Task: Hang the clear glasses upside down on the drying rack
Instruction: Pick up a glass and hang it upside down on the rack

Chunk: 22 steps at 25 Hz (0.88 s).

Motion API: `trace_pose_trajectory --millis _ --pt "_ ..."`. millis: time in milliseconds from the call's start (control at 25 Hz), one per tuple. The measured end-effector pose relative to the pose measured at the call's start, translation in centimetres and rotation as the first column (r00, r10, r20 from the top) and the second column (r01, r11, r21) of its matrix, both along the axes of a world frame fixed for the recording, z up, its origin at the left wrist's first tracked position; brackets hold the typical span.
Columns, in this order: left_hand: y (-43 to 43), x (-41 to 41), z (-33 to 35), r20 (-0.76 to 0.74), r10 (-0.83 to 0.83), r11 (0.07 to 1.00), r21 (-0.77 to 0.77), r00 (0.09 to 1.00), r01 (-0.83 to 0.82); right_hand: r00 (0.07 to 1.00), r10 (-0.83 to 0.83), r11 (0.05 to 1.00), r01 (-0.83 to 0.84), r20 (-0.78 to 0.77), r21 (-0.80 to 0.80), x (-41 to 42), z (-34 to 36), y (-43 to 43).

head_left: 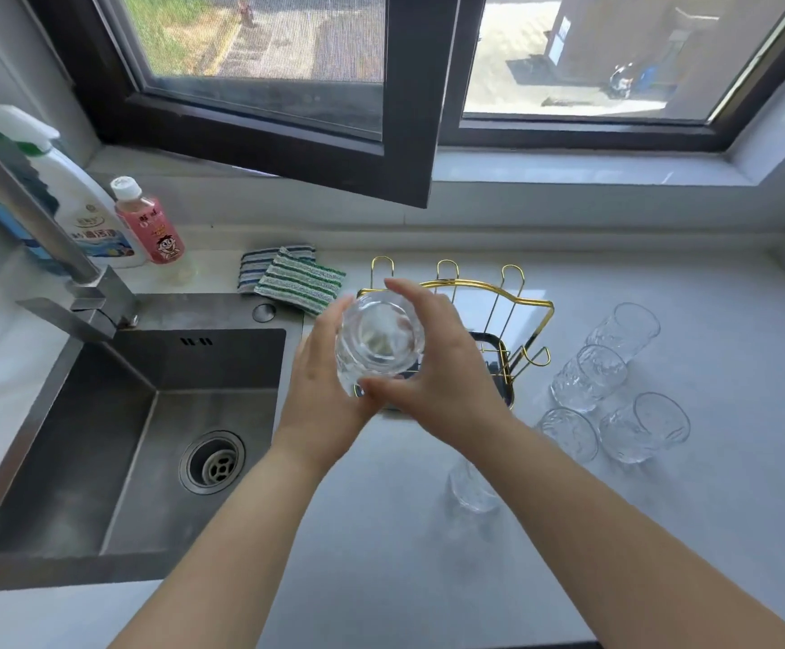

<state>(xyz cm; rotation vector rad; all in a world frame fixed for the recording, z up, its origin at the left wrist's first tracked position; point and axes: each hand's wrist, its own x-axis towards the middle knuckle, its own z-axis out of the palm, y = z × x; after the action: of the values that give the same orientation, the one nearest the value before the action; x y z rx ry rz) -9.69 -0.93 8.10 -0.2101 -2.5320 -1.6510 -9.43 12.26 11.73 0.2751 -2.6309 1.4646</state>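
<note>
At the centre of the frame both hands close on one glass (380, 344), the left hand (322, 395) cupping its left wall, the right hand (437, 367) wrapped over its right side with fingers across the far rim; the glass is held above the near edge of the rack, its round end facing the camera, and I cannot tell whether that end is base or mouth; it looks thick-walled and rippled, so I judge it fairly heavy for its size, rigid, brittle, and slick if wet, best held around the textured side wall rather than by the rim; lower right of centre, one more glass (470, 484) stands on the pale, smooth tabletop (662, 531), half hidden by the right forearm; to the right four others (615, 391) stand grouped, mouths up; behind the hands the rack (512, 297) is thin gold wire with looped pegs over a dark tray, light and easily nudged; at left lies a brushed steel sink (147, 414); beyond it, striped cloths (294, 278).
</note>
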Motion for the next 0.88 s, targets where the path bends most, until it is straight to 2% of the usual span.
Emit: trace_pose_trajectory --millis 200,440,880 --pt "0.4 -2.3 -3.1 0.158 -0.008 0.998 0.060 0.987 -0.001 0.983 -0.087 0.996 0.081 0.164 0.043 -2.2 -4.0 -0.6" --pt "-0.1 -3.3 -5.4 0.260 -0.011 0.998 0.058 0.966 -0.004 0.968 -0.093 0.996 0.092 0.234 0.015 -3.4 -6.6 -0.6" --pt "-0.3 -4.1 -7.0 0.272 -0.097 0.989 0.131 0.957 0.063 0.954 -0.086 0.996 0.088 0.287 0.007 -3.6 -7.6 -0.5"
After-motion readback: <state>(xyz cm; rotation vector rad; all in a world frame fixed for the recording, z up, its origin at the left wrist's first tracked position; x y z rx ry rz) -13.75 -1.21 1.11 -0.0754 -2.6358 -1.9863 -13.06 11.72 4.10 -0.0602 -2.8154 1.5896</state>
